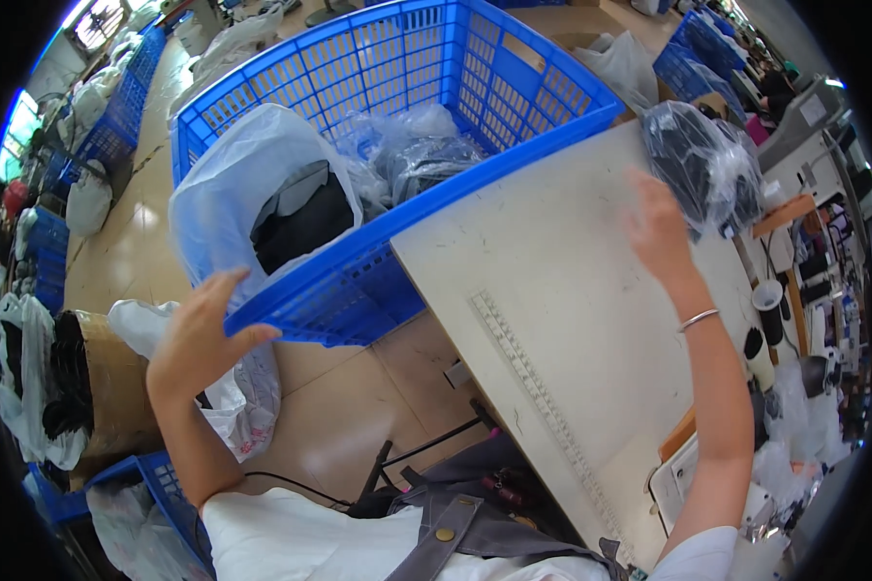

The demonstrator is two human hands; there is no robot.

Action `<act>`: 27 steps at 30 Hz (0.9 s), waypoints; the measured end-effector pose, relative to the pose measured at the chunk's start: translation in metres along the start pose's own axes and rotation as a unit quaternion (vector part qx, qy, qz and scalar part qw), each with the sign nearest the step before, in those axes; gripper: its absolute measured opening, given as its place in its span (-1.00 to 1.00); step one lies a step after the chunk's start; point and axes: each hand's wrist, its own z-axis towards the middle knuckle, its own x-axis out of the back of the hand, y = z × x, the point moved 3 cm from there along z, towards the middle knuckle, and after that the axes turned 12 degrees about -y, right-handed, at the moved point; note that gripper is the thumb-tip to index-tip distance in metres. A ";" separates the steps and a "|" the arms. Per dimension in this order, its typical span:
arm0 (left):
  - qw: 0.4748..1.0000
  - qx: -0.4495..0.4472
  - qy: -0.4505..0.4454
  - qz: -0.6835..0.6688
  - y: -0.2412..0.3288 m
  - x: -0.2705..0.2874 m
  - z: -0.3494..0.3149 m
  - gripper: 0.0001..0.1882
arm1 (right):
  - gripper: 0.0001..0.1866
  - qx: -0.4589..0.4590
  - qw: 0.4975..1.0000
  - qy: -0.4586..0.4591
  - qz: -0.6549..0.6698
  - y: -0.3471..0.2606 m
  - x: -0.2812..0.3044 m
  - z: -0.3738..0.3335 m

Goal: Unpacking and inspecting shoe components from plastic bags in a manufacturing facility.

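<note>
My left hand is at the near left corner of a big blue plastic crate, thumb and fingers apart. Its fingertips lie over the rim beside a white translucent bag; whether they touch it I cannot tell. That bag gapes, showing folded black and grey cloth. Deeper in the crate are clear bags with dark contents. Over the far part of the white table is my right hand, smeared by motion. Close to it sits a clear plastic bag of dark goods.
A ruler strip runs along the table's left part. Sewing machine parts and a white cup stand at the right. On the floor at left are a cardboard box, white bags and another blue crate.
</note>
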 end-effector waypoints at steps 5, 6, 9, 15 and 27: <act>0.987 -0.137 0.026 -0.084 0.023 0.033 0.091 -0.70 | -0.34 0.195 0.980 0.029 0.025 -0.113 -0.042 0.059; 0.980 -0.189 0.015 -0.060 0.023 0.033 0.124 -0.71 | -0.34 0.177 0.983 0.022 0.037 -0.123 -0.046 0.061; 0.974 -0.194 -0.117 -0.021 0.013 0.000 0.239 -0.68 | -0.35 0.138 0.988 -0.004 0.070 -0.138 -0.054 0.063; 0.911 -0.152 -0.347 0.164 0.010 -0.138 0.344 0.07 | -0.36 0.136 0.985 -0.015 0.106 -0.133 -0.049 0.063; 0.930 -0.044 -0.351 -0.100 -0.050 -0.227 0.313 0.19 | -0.42 0.110 0.988 -0.037 0.103 -0.132 -0.052 0.070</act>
